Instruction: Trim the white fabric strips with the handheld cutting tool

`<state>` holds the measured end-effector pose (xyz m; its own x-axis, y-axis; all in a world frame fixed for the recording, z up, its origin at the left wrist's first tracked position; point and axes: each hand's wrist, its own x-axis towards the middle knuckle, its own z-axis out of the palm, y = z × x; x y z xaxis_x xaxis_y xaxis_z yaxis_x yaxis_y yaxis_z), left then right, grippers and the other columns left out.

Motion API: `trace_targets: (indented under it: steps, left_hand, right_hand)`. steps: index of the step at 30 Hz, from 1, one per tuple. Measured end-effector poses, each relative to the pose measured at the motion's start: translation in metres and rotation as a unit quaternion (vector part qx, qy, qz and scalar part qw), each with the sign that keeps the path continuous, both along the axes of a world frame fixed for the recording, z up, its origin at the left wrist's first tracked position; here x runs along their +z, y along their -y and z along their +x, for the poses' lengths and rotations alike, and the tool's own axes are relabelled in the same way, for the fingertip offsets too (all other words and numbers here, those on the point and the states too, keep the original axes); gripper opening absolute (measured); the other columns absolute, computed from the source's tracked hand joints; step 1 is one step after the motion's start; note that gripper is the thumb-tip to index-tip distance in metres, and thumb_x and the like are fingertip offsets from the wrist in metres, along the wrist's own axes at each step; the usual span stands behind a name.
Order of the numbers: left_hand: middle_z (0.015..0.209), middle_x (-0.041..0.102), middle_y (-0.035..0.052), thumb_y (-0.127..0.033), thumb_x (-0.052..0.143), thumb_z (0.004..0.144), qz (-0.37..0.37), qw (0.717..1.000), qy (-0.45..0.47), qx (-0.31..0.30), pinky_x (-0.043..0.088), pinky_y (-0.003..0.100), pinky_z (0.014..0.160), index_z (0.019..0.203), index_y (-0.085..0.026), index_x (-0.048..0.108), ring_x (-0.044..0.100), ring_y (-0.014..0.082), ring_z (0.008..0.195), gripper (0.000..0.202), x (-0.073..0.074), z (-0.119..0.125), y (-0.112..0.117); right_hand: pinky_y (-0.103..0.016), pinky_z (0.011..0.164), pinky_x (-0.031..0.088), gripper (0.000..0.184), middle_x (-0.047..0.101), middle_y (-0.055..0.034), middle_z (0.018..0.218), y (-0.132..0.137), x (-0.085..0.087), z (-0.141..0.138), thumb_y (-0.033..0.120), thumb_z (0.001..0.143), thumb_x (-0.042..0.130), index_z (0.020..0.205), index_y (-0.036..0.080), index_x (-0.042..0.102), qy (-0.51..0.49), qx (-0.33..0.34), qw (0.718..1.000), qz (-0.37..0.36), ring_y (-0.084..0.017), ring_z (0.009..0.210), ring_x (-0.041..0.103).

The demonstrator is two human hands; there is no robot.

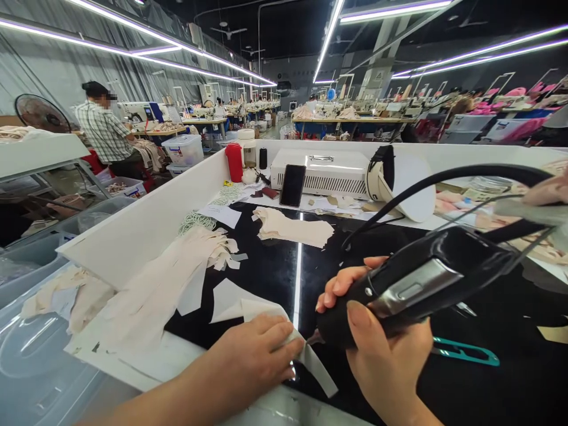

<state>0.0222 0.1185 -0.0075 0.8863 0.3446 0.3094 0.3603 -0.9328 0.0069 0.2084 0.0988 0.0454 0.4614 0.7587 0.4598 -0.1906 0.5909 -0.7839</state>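
My right hand is wrapped round a black corded handheld tool with a silver panel; its tip points down at the glossy black worktop. My left hand lies with fingers pressed on a cream fabric strip, right beside the tool's tip. The tool's black cable arcs up and to the right. More cream fabric pieces lie piled to the left.
Teal thread snips lie right of my hand. Behind stand a white box machine, a phone, a red bottle and a stack of cream pieces. White partition walls frame the bench. A person sits far left.
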Motion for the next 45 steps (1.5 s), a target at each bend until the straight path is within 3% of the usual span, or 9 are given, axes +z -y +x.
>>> trace_targets:
  steps: [6,17,22,30,36,45]
  left_hand:
    - [0.124,0.070,0.0083,-0.040,0.075,0.102,0.008,1.000,-0.018,0.011,0.054,0.039,0.107,0.134,-0.014,0.060,0.065,0.0263,0.124,0.044,0.002,0.002,0.005]
    - [0.121,0.068,0.0105,-0.040,0.078,0.099,-0.009,1.000,-0.005,0.001,0.054,0.040,0.110,0.132,-0.010,0.060,0.064,0.0277,0.122,0.048,-0.001,0.005,0.004]
    - [0.121,0.067,0.0110,-0.037,0.088,0.090,-0.033,0.999,0.028,0.008,0.056,0.039,0.107,0.131,-0.011,0.061,0.064,0.0285,0.118,0.056,0.001,0.007,0.007]
    - [0.114,0.067,0.0116,-0.033,0.080,0.097,-0.033,0.998,0.040,0.027,0.060,0.037,0.097,0.126,-0.012,0.064,0.067,0.0283,0.108,0.039,0.007,0.007,0.009]
    - [0.117,0.065,0.0117,-0.033,0.089,0.088,-0.050,0.998,0.032,0.031,0.061,0.038,0.098,0.124,-0.013,0.064,0.066,0.0290,0.109,0.049,0.005,0.008,0.009]
    - [0.116,0.064,0.0112,-0.036,0.085,0.092,-0.042,0.997,0.057,0.026,0.061,0.038,0.095,0.126,-0.013,0.062,0.065,0.0284,0.109,0.047,-0.005,0.007,0.007]
  right_hand:
    - [-0.030,0.058,0.062,0.039,0.070,0.0022,0.083,0.002,-0.004,0.002,0.030,0.090,0.084,0.118,0.027,0.058,0.004,0.024,1.000,0.003,-0.015,0.061,0.069]
    - [-0.029,0.060,0.059,0.037,0.069,0.0043,0.085,-0.012,-0.001,-0.002,0.032,0.089,0.085,0.117,0.028,0.061,-0.012,0.026,1.000,0.001,-0.013,0.064,0.066]
    - [-0.029,0.058,0.059,0.034,0.069,0.0048,0.084,-0.012,-0.002,-0.006,0.032,0.091,0.083,0.116,0.028,0.060,-0.005,0.029,1.000,0.001,-0.013,0.063,0.066]
    - [-0.030,0.060,0.059,0.034,0.070,0.0056,0.083,-0.018,-0.001,-0.005,0.027,0.090,0.082,0.116,0.029,0.060,-0.013,0.030,0.999,0.000,-0.013,0.063,0.066]
    - [-0.031,0.060,0.058,0.034,0.069,0.0054,0.084,-0.022,-0.002,-0.009,0.027,0.089,0.082,0.116,0.029,0.060,-0.013,0.037,0.999,0.001,-0.014,0.062,0.065]
    - [-0.031,0.059,0.059,0.032,0.068,0.0044,0.085,-0.023,-0.005,-0.009,0.028,0.090,0.080,0.115,0.030,0.061,-0.004,0.026,1.000,-0.003,-0.014,0.063,0.065]
